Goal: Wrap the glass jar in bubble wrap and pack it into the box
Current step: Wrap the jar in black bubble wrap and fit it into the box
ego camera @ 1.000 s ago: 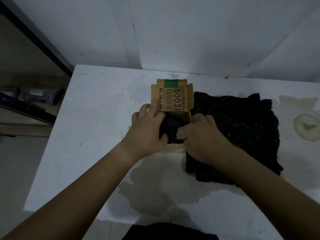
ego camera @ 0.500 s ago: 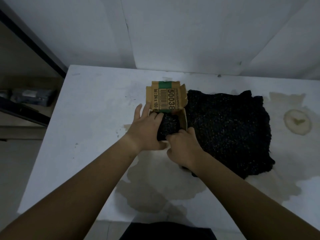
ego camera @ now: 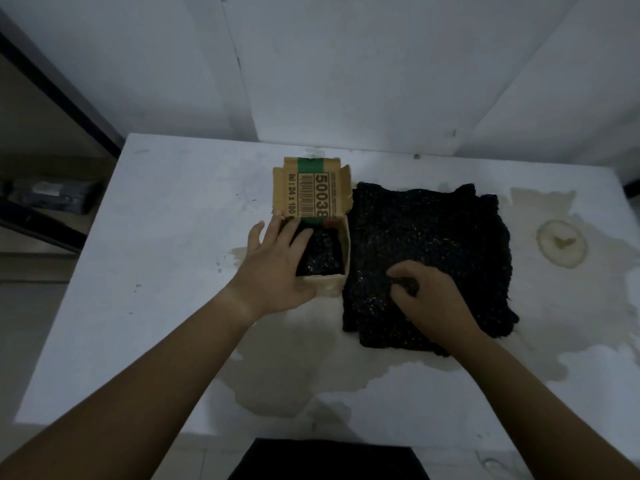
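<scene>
**A:** Where is the jar?
**B:** It can't be seen as such. A dark bundle [ego camera: 320, 254] sits inside the box [ego camera: 347, 244], with the flap [ego camera: 311, 199] standing open behind it. I judge the bundle to be the jar, wrapped.
**A:** Left hand?
**B:** The left hand [ego camera: 277, 268] lies flat over the box's left wall, fingers straight and spread, fingertips touching the bundle. It grips nothing. It is likely steadying the box and pressing the bundle down.
**A:** Right hand?
**B:** The right hand [ego camera: 426, 296] is on the spare wrap [ego camera: 433, 230], which lies on the table [ego camera: 173, 220] just right of the box. Its fingers are curled, pinching a fold. The wrap may be for padding or just being cleared away; I cannot tell which.
**A:** Status?
**B:** Packing looks nearly done, but the flap is not yet closed.
</scene>
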The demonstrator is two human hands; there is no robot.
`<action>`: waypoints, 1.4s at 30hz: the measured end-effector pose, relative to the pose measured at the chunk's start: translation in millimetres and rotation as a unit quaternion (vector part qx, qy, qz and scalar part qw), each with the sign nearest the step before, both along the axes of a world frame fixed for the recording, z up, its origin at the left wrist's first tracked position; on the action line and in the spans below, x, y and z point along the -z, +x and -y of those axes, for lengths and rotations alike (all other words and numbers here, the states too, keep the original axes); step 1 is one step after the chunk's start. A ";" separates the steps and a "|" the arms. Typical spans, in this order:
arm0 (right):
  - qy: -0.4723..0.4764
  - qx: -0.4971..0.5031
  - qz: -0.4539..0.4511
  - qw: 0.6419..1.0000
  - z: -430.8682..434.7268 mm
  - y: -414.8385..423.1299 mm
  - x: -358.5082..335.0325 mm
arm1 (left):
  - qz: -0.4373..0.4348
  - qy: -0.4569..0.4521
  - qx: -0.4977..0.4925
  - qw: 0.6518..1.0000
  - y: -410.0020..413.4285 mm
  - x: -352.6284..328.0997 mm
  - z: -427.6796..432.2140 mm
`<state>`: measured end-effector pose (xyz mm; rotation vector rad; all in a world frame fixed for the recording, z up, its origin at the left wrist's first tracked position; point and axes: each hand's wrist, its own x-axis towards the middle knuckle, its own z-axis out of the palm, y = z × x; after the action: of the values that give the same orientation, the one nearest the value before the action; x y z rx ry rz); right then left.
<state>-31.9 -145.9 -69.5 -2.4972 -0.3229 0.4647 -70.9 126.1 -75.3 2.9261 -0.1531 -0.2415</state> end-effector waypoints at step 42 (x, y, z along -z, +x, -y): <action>-0.077 0.222 -0.055 0.970 137.5 63.9 86.6 | -0.066 -0.431 -0.413 0.799 35.2 29.2 183.7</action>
<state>32.0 -283.4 -156.1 -2.5749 0.3249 0.4505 -35.7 -57.5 -104.5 1.8128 0.8034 -0.1588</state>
